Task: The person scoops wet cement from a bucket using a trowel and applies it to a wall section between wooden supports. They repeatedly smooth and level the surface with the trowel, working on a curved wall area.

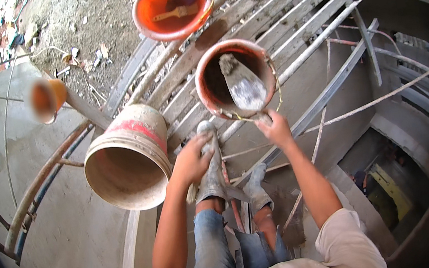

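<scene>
My right hand (273, 127) is closed round the handle of a trowel (247, 87). Its flat, smeared blade reaches into an orange bucket (206, 96), with a lump of wet mortar (227, 64) at the far end. Curled fingers show on my left hand (194, 160), held beside my grey boot (212, 175); a pale grey piece juts out below it, too hidden to name. Left of that hand, a large whitish bucket (156, 121) with a red band lies tipped, its mouth facing me.
I stand on a slatted metal scaffold platform (263, 13). Beyond it, an orange basin (142, 13) holds a brush (177, 12) and other tools. A small orange pot (57, 94) hangs at the left near a bent rail (42, 184). Metal bars (323, 99) cross an opening at right.
</scene>
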`<state>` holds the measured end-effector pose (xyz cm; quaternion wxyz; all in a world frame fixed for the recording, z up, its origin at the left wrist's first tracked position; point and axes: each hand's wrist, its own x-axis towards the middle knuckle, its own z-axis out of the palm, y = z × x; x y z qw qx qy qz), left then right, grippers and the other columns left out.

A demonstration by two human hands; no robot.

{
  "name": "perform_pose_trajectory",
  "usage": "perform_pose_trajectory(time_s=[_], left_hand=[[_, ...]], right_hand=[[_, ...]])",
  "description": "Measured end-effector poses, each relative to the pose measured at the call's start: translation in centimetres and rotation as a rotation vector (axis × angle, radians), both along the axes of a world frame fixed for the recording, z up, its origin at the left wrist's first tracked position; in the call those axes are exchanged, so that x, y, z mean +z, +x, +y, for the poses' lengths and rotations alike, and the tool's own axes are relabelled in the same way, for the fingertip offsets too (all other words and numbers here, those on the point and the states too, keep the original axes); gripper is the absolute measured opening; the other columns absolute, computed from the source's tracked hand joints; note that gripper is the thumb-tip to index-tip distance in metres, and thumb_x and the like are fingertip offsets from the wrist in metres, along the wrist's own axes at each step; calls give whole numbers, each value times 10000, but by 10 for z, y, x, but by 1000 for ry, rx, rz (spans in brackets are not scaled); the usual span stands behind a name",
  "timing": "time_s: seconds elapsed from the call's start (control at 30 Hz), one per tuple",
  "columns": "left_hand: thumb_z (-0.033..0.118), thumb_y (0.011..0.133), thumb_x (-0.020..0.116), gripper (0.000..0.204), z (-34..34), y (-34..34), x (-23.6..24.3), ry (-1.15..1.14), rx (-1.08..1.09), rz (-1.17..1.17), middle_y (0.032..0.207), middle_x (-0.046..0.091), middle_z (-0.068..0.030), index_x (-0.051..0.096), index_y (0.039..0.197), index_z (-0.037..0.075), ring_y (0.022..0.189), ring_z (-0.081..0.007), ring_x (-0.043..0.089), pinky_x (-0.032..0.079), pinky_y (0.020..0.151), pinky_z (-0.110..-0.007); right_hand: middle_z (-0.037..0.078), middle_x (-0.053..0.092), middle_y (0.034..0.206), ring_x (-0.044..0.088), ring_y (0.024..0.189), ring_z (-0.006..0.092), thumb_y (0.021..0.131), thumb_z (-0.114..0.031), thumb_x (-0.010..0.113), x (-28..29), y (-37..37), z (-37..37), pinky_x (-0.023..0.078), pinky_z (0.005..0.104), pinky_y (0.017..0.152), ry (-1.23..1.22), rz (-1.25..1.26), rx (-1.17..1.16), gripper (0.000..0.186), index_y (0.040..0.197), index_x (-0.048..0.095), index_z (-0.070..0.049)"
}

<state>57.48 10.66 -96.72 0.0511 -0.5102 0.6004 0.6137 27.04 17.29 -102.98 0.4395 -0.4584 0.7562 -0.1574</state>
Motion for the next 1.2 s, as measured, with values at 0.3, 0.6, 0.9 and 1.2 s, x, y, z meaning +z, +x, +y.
perform_pose_trajectory(time_s=[0.3, 0.6, 0.9, 1.2], left_hand=[[161, 944, 649, 483, -23, 52, 62, -65, 88, -65, 1405, 585, -214, 572, 1394, 3, 1326, -360, 549, 422, 1114, -394], [201, 944, 559, 645, -97, -16, -44, -297, -153, -293, 1586, 422, -137, 380, 1552, 82, 1287, -397, 559, 474, 1063, -468], [172, 883, 502, 663, -149, -95, -115, -102, -453, -477, 1484, 504, -256, 409, 1519, 8, 1197, -379, 642, 505, 1042, -443], [115, 851, 549, 384, -203, -105, -104, 32, -913, -486, 1140, 719, -228, 712, 1182, 11, 1111, -352, 689, 548, 952, -443]], right_hand=[[210, 702, 1089, 680, 1013, 439, 964, -306, 625, -9, -4, -14, 545, 537, 865, 412, 653, 92, 302, 1146, 627, -65], [235, 709, 1143, 665, 1108, 442, 966, -320, 630, -33, -14, -71, 531, 540, 933, 651, 397, 197, 312, 1161, 652, -78], [271, 705, 1084, 649, 1082, 471, 923, -312, 659, -118, -22, -59, 493, 541, 954, 477, 35, 114, 322, 1082, 681, -33], [266, 711, 1041, 655, 1039, 484, 916, -314, 656, -95, -5, -79, 521, 551, 893, 437, -66, 26, 311, 1066, 666, -42]])
